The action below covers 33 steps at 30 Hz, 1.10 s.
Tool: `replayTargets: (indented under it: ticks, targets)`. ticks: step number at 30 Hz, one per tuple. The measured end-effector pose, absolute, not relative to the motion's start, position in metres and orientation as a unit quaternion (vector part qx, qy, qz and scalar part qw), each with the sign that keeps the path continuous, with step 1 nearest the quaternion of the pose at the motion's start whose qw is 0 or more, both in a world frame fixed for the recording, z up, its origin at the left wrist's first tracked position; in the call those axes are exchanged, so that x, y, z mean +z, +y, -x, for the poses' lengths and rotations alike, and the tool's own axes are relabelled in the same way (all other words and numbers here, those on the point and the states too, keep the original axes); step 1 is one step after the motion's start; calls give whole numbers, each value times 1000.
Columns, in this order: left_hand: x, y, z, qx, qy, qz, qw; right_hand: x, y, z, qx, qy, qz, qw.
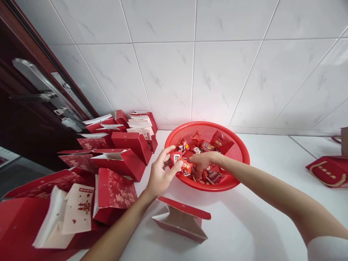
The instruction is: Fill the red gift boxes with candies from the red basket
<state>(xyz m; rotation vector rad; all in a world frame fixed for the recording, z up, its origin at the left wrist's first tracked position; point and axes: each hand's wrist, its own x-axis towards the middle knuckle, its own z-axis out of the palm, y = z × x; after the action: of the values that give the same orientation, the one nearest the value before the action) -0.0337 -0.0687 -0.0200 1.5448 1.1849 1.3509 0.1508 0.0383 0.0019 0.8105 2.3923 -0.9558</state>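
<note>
My left hand (161,173) is closed around wrapped candies (176,157) in red wrappers, held over the left rim of a red plastic strainer basket (241,145). Inside the basket, my right hand (202,162) reaches down among more loose candies (213,175). Its fingers are bent and pressed together, and whatever is between them is hidden. In front of the basket stands a red gift box (181,221) with its top open, between my forearms. Part of its pale inside shows.
Several red paper gift boxes (127,163) stand crowded at the left, many with open tops. A closed red box with a rope handle (327,172) sits far right. Behind the white table (244,221) rises a tiled wall (163,72). A dark door (29,105) with keys is at left.
</note>
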Motion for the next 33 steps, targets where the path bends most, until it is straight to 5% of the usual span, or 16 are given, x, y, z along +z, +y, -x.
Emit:
replayTargets:
  ticks: [8, 21, 33]
  targets:
    - [-20, -68, 34, 527, 465, -605, 375, 11, 43, -160, -366, 863, -308, 161]
    - [-20, -68, 34, 529, 461, -598, 386, 39, 49, -194, -547, 728, -283, -302]
    - [-18, -68, 34, 518, 476, -612, 363, 54, 3, -192, -468, 762, -249, -372]
